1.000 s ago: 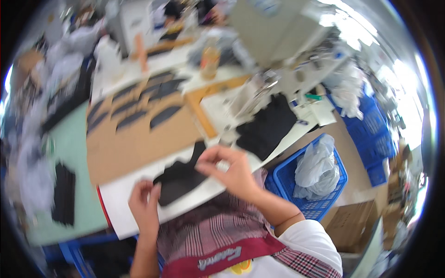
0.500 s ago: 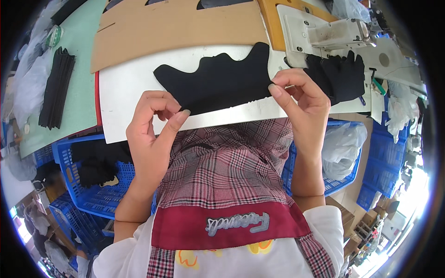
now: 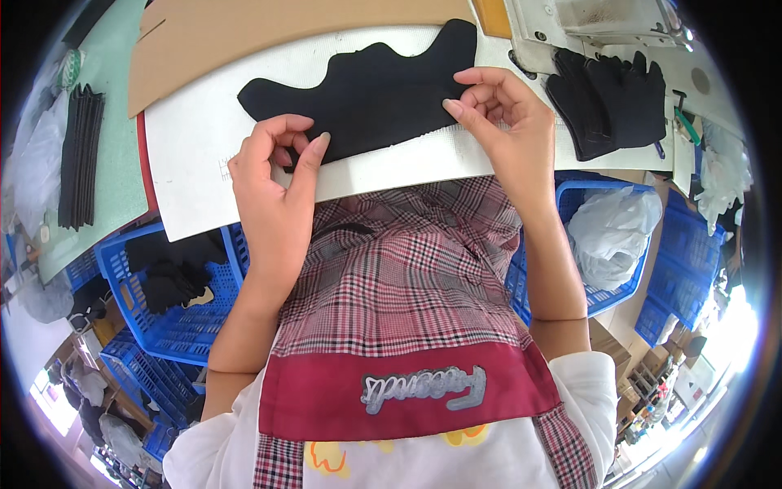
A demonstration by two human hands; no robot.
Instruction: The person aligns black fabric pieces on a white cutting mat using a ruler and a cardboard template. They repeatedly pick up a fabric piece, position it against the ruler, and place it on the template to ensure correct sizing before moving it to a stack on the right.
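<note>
Since the earlier frame, our hands have moved further in over the ends of the black fabric piece (image 3: 375,90), which lies flat on the white tabletop (image 3: 191,183). We have the left hand (image 3: 277,167) at its lower left, thumb and forefinger slightly apart; the right hand (image 3: 513,122) is at its right end, fingertips parted. Black glove-shaped pieces (image 3: 631,98) lie to our right.

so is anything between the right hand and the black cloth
Nothing visible: the right hand is at the right end of the black cloth. The black pile lies beyond that hand, off to the right.
</note>
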